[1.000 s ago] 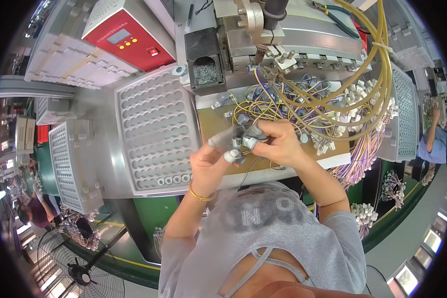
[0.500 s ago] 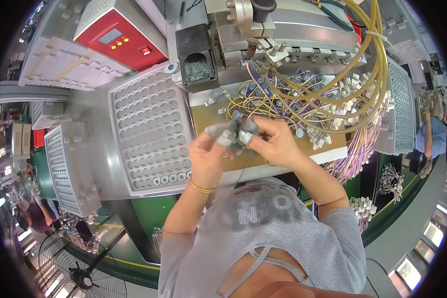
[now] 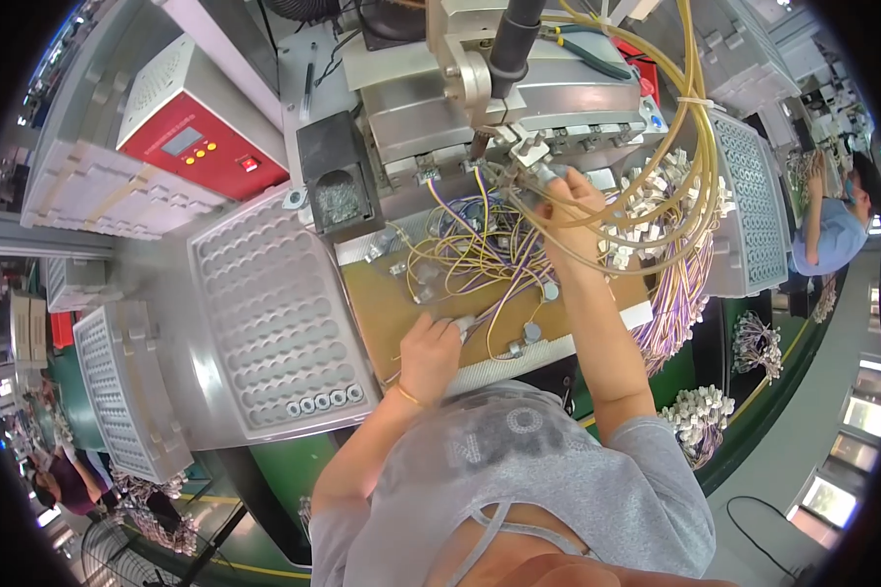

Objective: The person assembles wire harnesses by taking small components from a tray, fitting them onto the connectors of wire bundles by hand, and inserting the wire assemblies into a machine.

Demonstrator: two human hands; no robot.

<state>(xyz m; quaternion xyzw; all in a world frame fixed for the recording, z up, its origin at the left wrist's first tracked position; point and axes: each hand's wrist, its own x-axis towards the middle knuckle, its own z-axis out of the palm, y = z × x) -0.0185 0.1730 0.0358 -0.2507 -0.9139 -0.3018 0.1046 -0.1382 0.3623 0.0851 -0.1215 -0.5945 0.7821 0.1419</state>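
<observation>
My left hand [image 3: 431,352] is low over the brown work board [image 3: 387,318], its fingers closed round a small grey part [image 3: 466,323] with thin wires beside it. My right hand [image 3: 575,210] reaches up to the metal fixture [image 3: 529,152] on the machine's front edge. Its fingertips pinch together there; what lies between them is too small to make out. Between the hands spreads a tangle of yellow and purple wires [image 3: 475,249] with small round grey parts. One such round part [image 3: 532,333] lies near the board's front edge.
Yellowish hoses [image 3: 646,245] loop over the right forearm side. White connectors [image 3: 656,210] heap at the right. A grey tray [image 3: 264,313] holds several rings in its front row. A black box [image 3: 335,161] of small clear pieces and a red-faced control box [image 3: 206,137] stand left.
The hands were together over the board and have parted. My right hand moved up to the machine fixture; my left dropped toward the board's near edge. The whole view shifted too.
</observation>
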